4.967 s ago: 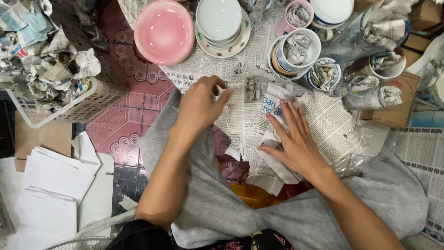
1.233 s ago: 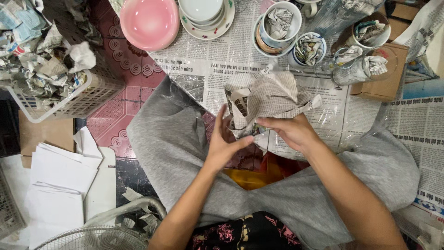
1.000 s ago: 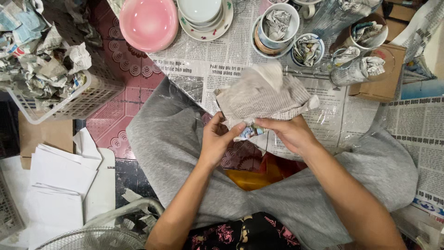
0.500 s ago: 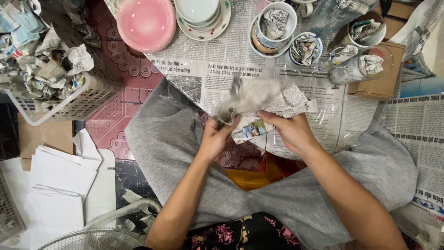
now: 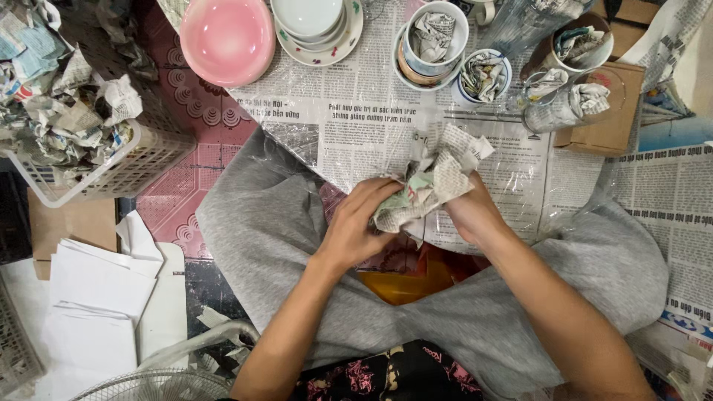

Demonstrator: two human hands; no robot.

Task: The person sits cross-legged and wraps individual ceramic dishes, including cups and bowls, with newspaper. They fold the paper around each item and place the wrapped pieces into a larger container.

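Left hand (image 5: 356,226): closed on newspaper bundle (image 5: 427,186)
Right hand (image 5: 468,212): gripping it too
Cardboard box (image 5: 605,119): one, brown, upper right
Pink bowl (image 5: 226,37): one

Whatever sits inside the crumpled newspaper bundle (image 5: 427,189) is hidden by the paper, and the bundle covers the right hand's (image 5: 471,212) fingers. The white plastic lattice basket (image 5: 111,174) and the white wire fan guard (image 5: 152,385) are cut off by the picture's edges.
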